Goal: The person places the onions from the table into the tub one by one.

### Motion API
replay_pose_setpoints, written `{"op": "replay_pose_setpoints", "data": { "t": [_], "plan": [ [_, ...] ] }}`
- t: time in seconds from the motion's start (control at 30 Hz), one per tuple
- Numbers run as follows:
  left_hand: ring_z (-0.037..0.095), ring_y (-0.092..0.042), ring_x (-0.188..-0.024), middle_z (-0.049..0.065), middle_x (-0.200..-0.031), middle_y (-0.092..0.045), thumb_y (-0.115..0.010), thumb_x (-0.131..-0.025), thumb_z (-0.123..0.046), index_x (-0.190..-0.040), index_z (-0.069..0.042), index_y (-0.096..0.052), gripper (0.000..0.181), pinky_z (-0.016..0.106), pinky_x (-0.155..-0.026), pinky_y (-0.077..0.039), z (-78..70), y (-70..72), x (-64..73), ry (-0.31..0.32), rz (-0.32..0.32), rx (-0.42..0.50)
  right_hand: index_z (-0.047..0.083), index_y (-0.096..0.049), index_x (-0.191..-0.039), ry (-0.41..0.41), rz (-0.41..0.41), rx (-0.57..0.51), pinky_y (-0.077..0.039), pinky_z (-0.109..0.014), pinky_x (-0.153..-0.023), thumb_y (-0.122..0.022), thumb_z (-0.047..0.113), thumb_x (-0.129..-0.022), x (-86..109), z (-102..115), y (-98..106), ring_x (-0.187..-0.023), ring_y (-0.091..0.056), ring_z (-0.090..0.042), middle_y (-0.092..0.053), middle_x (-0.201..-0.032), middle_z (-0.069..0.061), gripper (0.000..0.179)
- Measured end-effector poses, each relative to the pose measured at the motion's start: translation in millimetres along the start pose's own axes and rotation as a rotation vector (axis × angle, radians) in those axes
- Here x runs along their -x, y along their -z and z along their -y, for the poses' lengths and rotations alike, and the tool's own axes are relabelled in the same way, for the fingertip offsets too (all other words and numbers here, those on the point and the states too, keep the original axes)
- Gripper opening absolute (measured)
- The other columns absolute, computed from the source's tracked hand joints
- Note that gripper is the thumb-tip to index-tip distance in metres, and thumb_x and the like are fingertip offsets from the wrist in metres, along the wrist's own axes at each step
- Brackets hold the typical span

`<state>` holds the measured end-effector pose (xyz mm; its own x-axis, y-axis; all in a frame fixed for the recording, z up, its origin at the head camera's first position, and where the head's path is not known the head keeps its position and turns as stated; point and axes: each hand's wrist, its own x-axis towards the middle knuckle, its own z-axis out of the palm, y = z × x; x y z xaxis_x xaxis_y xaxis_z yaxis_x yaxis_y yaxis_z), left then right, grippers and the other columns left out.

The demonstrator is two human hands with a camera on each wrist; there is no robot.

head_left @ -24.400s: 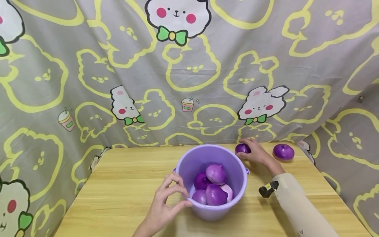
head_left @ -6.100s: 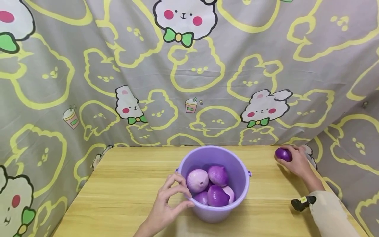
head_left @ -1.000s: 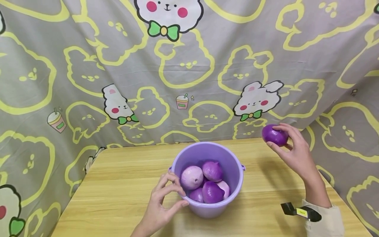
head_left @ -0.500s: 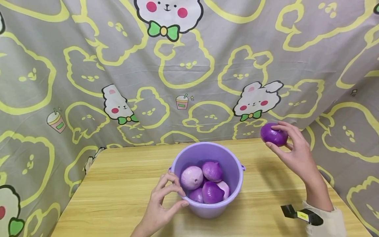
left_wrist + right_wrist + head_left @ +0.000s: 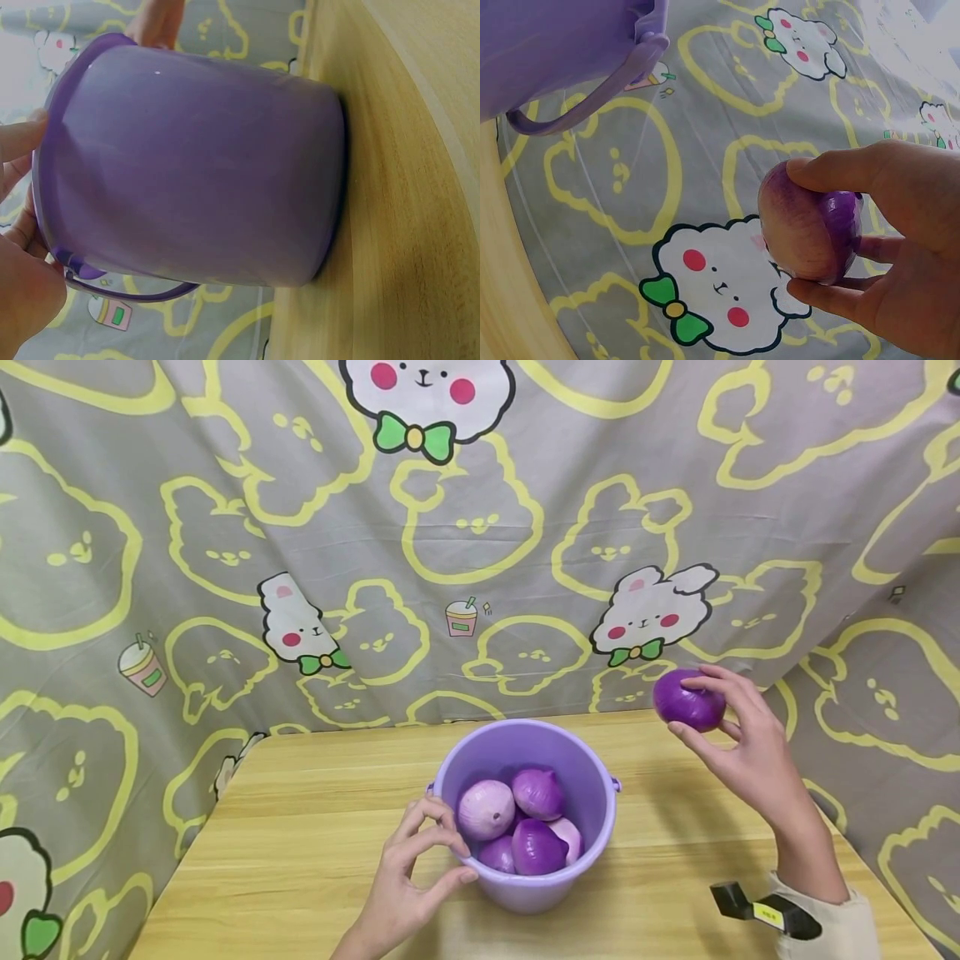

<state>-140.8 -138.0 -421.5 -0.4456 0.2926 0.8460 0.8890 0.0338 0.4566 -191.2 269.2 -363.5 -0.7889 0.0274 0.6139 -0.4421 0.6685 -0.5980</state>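
My right hand (image 5: pixel 757 752) grips a purple onion (image 5: pixel 688 700) between thumb and fingers, raised above the table's far right part. In the right wrist view the same onion (image 5: pixel 802 225) shows a paler, brownish side and a glossy purple side. My left hand (image 5: pixel 412 868) pinches the near-left rim of a lilac bucket (image 5: pixel 525 893). Several onions lie inside the bucket, among them a pale one (image 5: pixel 486 810) and a dark purple one (image 5: pixel 538 847). From the left wrist view, the bucket (image 5: pixel 195 165) stands upright on the table, its handle hanging down at the side.
A light wooden table (image 5: pixel 300 827) runs under the bucket. Behind and beside it hangs a grey curtain (image 5: pixel 480 568) with cartoon prints. A black wrist camera (image 5: pixel 765 910) sits on my right sleeve.
Earlier my right hand was at the onion on the far right of the table; it has since lifted it. Over the last second it drifts slightly left and up. The left hand stays put.
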Motion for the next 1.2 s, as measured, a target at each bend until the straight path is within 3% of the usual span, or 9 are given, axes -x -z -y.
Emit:
{"op": "replay_pose_setpoints", "data": {
  "t": [0.1,0.23,1.2],
  "plan": [
    [0.029,-0.05,-0.111,0.008,-0.099,-0.055,-0.085,-0.08,-0.006,-0.091,-0.008,-0.067,0.021,0.04,-0.118,-0.03,-0.2,-0.1,0.0,0.002,0.0,0.001,0.013,-0.065,-0.131,0.01,0.012,-0.018,-0.043,-0.01,-0.085,-0.088,0.004,-0.08,-0.2,4,0,-0.129,-0.048,-0.042,-0.045,-0.153,-0.009,0.057],
    [0.029,-0.05,-0.112,0.008,-0.099,-0.055,-0.085,-0.08,-0.006,-0.091,-0.008,-0.067,0.021,0.04,-0.119,-0.03,-0.4,-0.3,0.3,0.003,0.001,0.003,0.01,-0.064,-0.131,0.028,0.022,-0.033,-0.04,-0.005,-0.084,-0.087,0.002,-0.081,-0.3,7,-1,-0.129,-0.047,-0.045,-0.044,-0.153,-0.012,0.055],
    [0.028,-0.05,-0.111,0.008,-0.1,-0.056,-0.085,-0.08,-0.007,-0.091,-0.008,-0.067,0.021,0.041,-0.12,-0.03,0.2,-0.7,0.7,0.011,-0.003,-0.005,0.013,-0.066,-0.128,0.093,0.057,-0.032,-0.041,-0.005,-0.086,-0.088,0.0,-0.078,0.8,17,-9,-0.129,-0.05,-0.043,-0.047,-0.152,-0.011,0.057]
  ]
}}
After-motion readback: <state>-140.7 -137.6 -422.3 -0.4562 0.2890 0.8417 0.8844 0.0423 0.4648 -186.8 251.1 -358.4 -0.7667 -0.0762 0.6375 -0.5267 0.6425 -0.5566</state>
